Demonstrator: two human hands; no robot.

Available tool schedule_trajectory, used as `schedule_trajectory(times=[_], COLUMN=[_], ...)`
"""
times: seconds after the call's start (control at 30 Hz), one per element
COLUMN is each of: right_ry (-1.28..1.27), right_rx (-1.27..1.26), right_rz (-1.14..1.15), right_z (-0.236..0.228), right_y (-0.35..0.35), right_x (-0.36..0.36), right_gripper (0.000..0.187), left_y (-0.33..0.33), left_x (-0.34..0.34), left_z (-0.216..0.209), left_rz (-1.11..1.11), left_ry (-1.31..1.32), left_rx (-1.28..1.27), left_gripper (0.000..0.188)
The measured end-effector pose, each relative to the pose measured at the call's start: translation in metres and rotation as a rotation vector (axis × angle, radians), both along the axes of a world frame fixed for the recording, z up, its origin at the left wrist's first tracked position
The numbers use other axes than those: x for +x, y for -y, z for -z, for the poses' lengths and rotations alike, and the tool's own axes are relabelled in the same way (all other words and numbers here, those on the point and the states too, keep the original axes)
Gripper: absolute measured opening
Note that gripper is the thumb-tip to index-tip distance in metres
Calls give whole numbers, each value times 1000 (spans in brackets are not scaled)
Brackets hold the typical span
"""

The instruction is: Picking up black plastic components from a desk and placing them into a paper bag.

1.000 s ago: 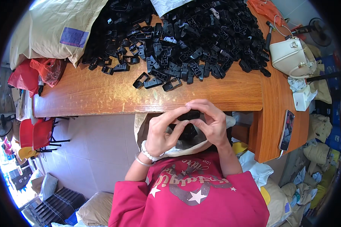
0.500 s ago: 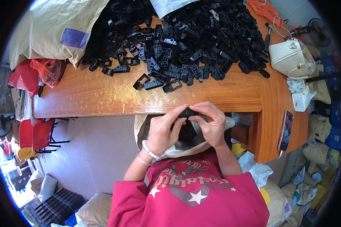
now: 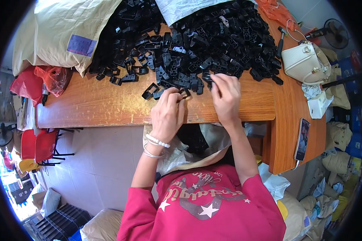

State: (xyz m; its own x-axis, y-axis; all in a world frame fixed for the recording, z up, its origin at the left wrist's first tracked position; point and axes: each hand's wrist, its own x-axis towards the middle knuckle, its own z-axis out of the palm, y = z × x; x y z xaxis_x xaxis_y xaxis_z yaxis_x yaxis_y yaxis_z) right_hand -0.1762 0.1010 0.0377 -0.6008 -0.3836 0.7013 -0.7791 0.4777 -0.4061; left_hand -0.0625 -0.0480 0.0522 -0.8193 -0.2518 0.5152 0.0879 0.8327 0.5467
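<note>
Head view: our left hand [image 3: 167, 115] pinched 1 black clip [image 3: 184, 93] at the table [image 3: 108, 106] edge; our right hand [image 3: 226, 97] gripped another [image 3: 207, 77] from the pile [image 3: 197, 44].

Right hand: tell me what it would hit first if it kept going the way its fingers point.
The right hand points up-table, its fingertips already at the near edge of the heap of black plastic parts. It would likely meet those first, though depth is hard to judge here.

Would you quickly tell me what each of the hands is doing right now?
Left hand: closed, fingers pinching a small black plastic part on the table.
Right hand: closed, fingertips on a black piece at the pile's edge.
</note>
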Motion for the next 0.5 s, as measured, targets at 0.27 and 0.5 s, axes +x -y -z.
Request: schedule_trajectory(times=[0.27, 0.5], right_ry=[624, 473], right_rx=[-357, -249], right_rz=[-309, -485], right_z=[-16, -16], right_y=[-13, -8], right_x=[49, 47], right_gripper=[20, 21], left_y=[-7, -5], left_x=[14, 24], left_z=[3, -10], left_rz=[-48, 186], left_ry=[111, 344], left_rx=[125, 641], left_gripper=[31, 30])
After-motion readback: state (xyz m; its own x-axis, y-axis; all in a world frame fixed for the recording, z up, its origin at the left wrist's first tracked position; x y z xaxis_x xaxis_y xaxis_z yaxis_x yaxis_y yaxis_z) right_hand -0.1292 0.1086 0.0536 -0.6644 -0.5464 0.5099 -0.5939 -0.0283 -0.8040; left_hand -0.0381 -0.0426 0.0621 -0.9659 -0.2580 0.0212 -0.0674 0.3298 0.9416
